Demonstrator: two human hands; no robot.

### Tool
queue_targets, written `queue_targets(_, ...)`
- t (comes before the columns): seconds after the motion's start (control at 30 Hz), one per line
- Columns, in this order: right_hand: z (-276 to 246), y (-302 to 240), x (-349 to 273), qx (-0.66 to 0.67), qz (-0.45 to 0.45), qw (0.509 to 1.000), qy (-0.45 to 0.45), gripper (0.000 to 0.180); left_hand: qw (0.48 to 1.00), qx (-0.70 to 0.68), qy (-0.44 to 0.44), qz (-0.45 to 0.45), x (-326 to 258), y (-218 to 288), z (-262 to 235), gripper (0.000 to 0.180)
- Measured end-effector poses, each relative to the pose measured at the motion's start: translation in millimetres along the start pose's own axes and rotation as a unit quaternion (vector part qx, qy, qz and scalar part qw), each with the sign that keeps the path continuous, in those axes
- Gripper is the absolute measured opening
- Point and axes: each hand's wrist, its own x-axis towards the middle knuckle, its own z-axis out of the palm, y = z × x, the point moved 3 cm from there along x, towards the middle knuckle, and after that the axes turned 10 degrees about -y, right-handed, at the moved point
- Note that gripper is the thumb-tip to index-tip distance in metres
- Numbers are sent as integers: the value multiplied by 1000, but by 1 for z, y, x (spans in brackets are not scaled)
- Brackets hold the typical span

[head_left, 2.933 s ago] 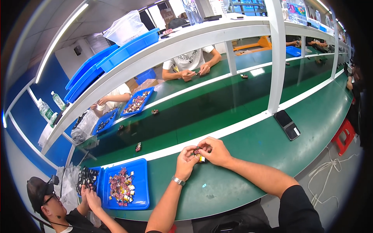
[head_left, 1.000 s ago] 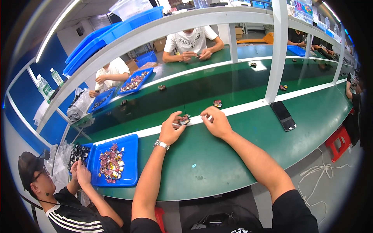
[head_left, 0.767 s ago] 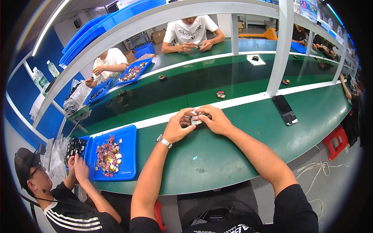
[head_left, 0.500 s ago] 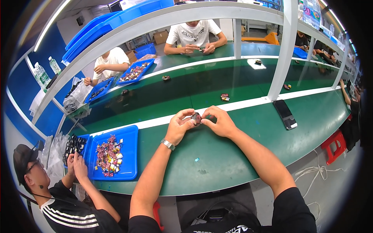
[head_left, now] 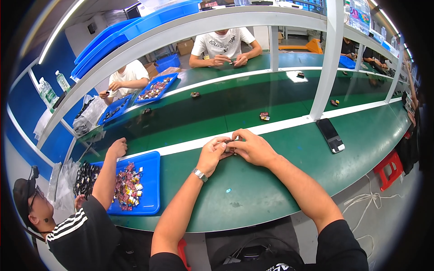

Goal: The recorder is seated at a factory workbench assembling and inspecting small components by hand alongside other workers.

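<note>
Both of my hands are raised over the green bench (head_left: 266,194), fingertips drawn together. My left hand (head_left: 212,156), with a metal-banded watch on its wrist, pinches a small dark electronic part (head_left: 232,151) from the left. My right hand (head_left: 254,149) closes on the same part from the right, its fingers curled over the top. Fingers cover most of the part, so its shape is hard to make out.
Left of me, a blue tray (head_left: 155,180) holds a pile of small red, yellow and white parts. A co-worker's arm (head_left: 107,174) reaches across it. Beyond a white rail, small assemblies (head_left: 264,116) lie on the green belt. A phone (head_left: 330,135) rests right, beside an upright post (head_left: 331,63).
My hands have come slightly lower, and my right fingers now cover more of the part. The left co-worker's hand has gone from the tray side out toward the belt.
</note>
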Motion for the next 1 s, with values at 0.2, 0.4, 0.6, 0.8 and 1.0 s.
queue_targets(0.2,3,5,1,0,21,1000,-21,18,1000,21,2,21,0,2,5,26)
queue_targets(0.4,9,5,-2,33,21,999,-30,13,1000,13,6,-16,-3,-1,9,26)
queue_targets(0.6,12,8,-2,56,42,997,-23,10,999,-34,-28,1,-1,-1,5,26)
queue_targets(0.8,15,9,-2,113,74,991,-6,10,993,-76,-93,17,-3,0,2,41)
queue_targets(1.0,16,9,-3,119,89,989,8,12,993,-50,-103,17,-2,-3,3,39)
